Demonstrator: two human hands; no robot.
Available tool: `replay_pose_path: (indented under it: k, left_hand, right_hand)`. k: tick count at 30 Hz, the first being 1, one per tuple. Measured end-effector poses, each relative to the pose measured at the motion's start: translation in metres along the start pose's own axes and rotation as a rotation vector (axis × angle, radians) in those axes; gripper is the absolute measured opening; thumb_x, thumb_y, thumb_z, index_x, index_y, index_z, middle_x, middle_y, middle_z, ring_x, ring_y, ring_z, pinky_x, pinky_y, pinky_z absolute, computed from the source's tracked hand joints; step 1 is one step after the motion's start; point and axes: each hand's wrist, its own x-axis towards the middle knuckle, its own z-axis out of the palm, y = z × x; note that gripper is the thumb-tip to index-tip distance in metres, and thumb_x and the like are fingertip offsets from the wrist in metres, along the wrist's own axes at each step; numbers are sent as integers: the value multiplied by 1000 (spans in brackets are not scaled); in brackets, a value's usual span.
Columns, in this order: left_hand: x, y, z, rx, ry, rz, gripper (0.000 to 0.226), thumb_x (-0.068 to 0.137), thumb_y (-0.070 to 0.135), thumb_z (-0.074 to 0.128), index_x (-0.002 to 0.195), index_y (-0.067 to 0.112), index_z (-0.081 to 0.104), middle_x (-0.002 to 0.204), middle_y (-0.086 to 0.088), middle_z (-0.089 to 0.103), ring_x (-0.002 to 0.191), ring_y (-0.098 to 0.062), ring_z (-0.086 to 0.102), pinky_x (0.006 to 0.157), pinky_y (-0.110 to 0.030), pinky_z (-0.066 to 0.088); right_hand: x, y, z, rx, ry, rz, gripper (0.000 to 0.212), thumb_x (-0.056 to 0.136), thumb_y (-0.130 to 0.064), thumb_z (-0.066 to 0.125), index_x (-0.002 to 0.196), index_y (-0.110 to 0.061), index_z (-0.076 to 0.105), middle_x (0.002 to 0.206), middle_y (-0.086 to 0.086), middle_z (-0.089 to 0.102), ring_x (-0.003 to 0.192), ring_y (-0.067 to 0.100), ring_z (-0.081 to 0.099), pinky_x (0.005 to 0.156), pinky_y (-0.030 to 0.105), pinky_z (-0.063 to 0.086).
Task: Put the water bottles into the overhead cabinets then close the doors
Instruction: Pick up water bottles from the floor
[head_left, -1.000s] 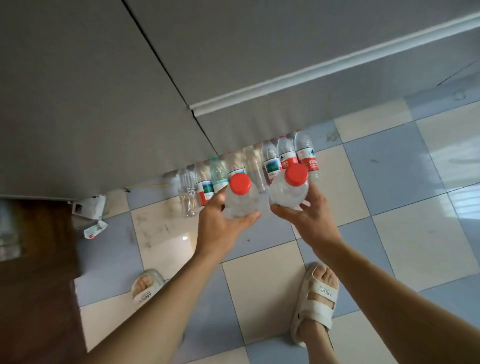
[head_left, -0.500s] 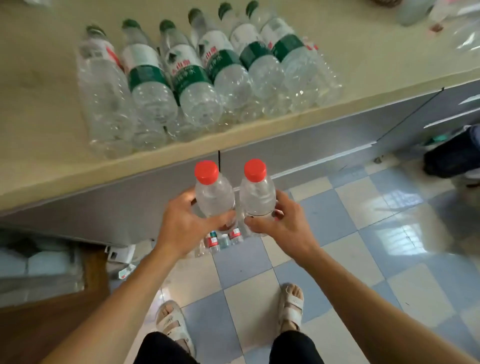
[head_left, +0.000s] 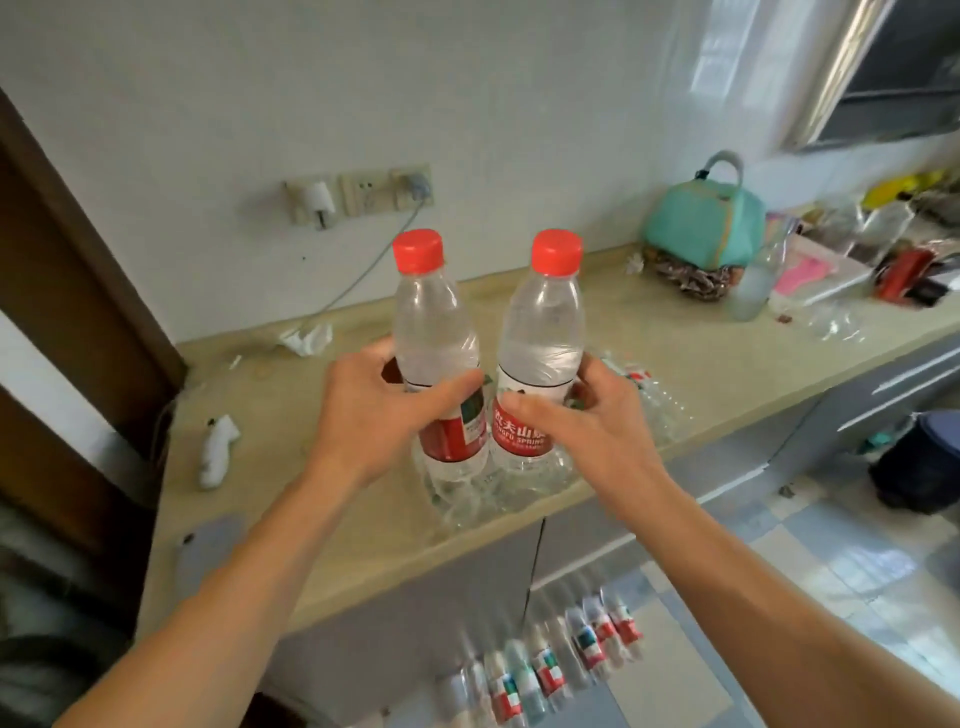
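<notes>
Both bottles have come up from floor level since a second ago; we now hold them upright in front of the wall, above the counter. Our left hand wraps the left bottle at its label, thumb across the front. Our right hand grips the right bottle the same way. Their red caps stand level, bodies nearly touching. More bottles line the floor by the lower cabinet, blurred.
</notes>
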Motion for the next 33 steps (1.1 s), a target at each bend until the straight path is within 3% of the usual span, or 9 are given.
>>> replay_pose_path:
  k: [5, 13, 18, 22, 28, 31, 33]
  left_hand:
    - [55, 60, -35, 15, 100, 76, 33, 67, 54, 83, 90, 32, 78, 85, 15, 77, 80, -5, 74, 73, -34, 61]
    - [140, 155, -74, 69, 302, 186, 35, 59, 61, 82, 77, 32, 78, 77, 13, 76, 73, -6, 74, 71, -38, 63]
    - [183, 211, -105, 114, 410, 267, 42, 55, 71, 78, 79, 36, 76, 82, 20, 76, 76, 0, 73, 68, -28, 60]
    - [212, 241, -130, 146, 483, 282, 36, 64, 62, 83, 80, 30, 78, 78, 15, 76, 72, -2, 73, 69, -32, 61]
    - [265, 285, -185, 242, 602, 273, 50, 58, 69, 80, 79, 24, 74, 73, 10, 75, 70, -10, 73, 64, -28, 58]
    - [295, 301, -215, 285, 641, 282, 51, 61, 69, 80, 83, 24, 72, 81, 8, 75, 75, -11, 72, 68, -30, 58]
    - [317, 305, -231, 320, 647, 277, 54, 60, 71, 80, 84, 23, 71, 81, 7, 73, 74, -11, 70, 63, -27, 54]
  right_hand:
    - [47, -69, 14, 80, 17, -56, 42, 61, -50, 90, 100, -43, 75, 96, -9, 79, 89, 11, 76, 77, 35, 63]
    - [137, -168, 17, 190, -94, -197, 31, 68, -37, 89, 96, -29, 77, 94, -4, 79, 87, 11, 76, 67, 21, 59]
    - [194, -228, 22, 252, -174, -316, 41, 69, -36, 91, 103, -19, 76, 95, 0, 80, 88, 16, 77, 66, 20, 58]
    - [235, -271, 35, 250, -216, -401, 52, 63, -47, 90, 107, -22, 75, 96, -5, 80, 89, 12, 77, 68, 21, 58]
    - [290, -337, 62, 200, -213, -557, 31, 74, -39, 87, 99, -24, 76, 86, -8, 79, 77, 8, 76, 57, 15, 56]
    - [315, -363, 78, 181, -198, -619, 25, 76, -39, 86, 96, -28, 75, 85, -8, 79, 76, 10, 77, 56, 18, 57]
    - [334, -377, 92, 155, -156, -633, 26, 75, -42, 85, 95, -32, 71, 86, -11, 78, 75, 7, 76, 56, 21, 57]
